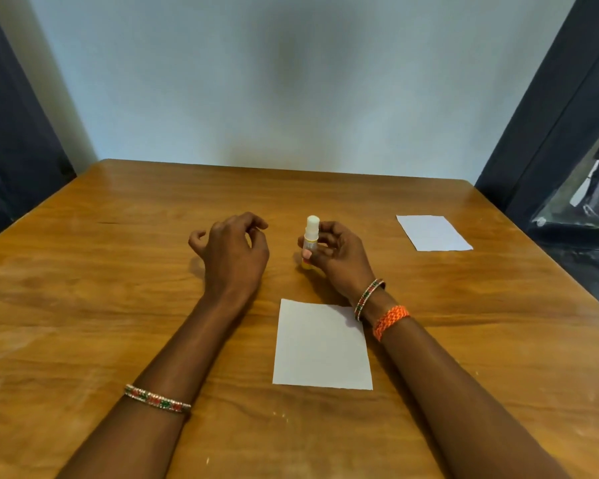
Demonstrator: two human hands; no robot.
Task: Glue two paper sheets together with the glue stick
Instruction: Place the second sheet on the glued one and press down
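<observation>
Your right hand (339,254) grips the upright glue stick (310,242), its white tip above your fingers. Your left hand (234,252) hovers beside it, fingers loosely curled, holding nothing. One paper sheet (322,347) lies below your right wrist.

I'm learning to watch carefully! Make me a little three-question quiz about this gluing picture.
1. True or false: the right hand holds the glue stick upright.
2. How many paper sheets lie on the table?
3. Which sheet is closer to the person: A) the near sheet below the hands, or B) the far sheet off to the right?

Key:
1. True; the left hand is empty.
2. Two.
3. A.
</observation>
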